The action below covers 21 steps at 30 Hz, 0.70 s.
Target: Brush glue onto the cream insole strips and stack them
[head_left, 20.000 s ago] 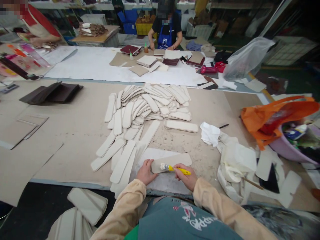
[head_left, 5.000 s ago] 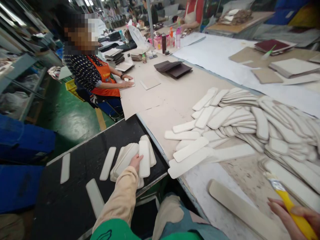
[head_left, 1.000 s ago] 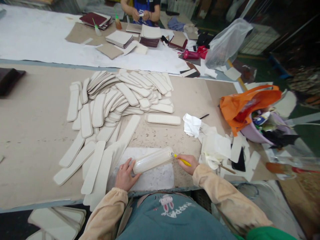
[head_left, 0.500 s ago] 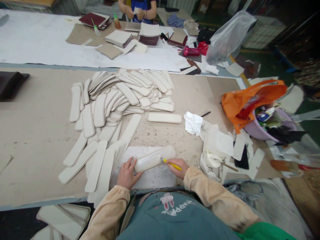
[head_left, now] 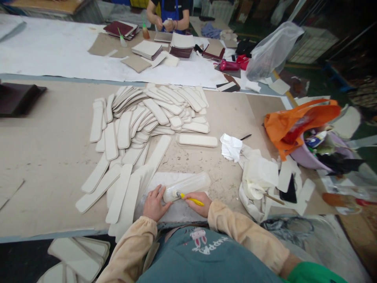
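Observation:
A translucent, pale rounded strip point(head_left: 191, 184) lies slantwise on a light sheet point(head_left: 176, 214) near the table's front edge. My left hand point(head_left: 155, 204) rests at the strip's left end, fingers spread, with the thumb along its lower edge. Between the fingers of my right hand point(head_left: 200, 203) is a yellow-handled tool point(head_left: 193, 199), its metal tip on the lower left part of the strip. Many cream strips point(head_left: 125, 129) lie piled and fanned out to the left and beyond my hands. A short stack of strips point(head_left: 197, 140) lies apart, just beyond the translucent one.
At the right are white scraps point(head_left: 260, 169), an orange bag point(head_left: 287, 125) and a lilac basin point(head_left: 310, 157). A dark object point(head_left: 19, 98) sits at the far left. Across the white table point(head_left: 59, 51), a person point(head_left: 169, 17) handles something small near stacked pieces point(head_left: 182, 45).
My right hand has moved left with the yellow tool, whose tip is now nearer my left hand. The whole view has shifted slightly.

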### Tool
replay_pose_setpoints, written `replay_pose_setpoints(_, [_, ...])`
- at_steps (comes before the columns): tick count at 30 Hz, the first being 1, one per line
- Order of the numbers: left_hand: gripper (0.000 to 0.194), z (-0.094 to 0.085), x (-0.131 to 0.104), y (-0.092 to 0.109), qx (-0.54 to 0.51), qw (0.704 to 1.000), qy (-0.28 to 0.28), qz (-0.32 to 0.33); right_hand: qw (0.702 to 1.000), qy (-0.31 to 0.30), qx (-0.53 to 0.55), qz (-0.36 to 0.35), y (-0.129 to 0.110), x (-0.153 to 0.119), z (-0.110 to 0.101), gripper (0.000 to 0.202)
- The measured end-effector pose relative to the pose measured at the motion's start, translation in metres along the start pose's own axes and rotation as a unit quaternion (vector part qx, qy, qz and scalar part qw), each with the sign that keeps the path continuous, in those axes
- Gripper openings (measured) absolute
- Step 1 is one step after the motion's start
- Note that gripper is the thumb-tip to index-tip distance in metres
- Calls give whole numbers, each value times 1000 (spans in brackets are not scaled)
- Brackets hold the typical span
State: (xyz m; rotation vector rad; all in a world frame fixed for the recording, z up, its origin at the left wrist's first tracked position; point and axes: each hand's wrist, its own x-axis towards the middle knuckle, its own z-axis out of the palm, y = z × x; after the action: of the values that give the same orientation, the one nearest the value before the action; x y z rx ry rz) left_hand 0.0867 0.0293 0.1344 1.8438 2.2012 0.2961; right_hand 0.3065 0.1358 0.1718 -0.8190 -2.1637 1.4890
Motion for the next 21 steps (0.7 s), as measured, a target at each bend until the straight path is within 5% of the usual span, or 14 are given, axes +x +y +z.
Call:
replay_pose_setpoints(4, [61,1,0,-1,2,1000,-2,3,1000,-9,3,5,13,0,6,20])
replay_pose_setpoints(13, [62,1,0,-1,-10,1000,-14,-13,981,116,-75,139,41,-32,-83,24])
replay_pose_setpoints(21, [65,-5,1,4,-11,998,-46,-38,959,118,-257,35,24,-37,-89,22])
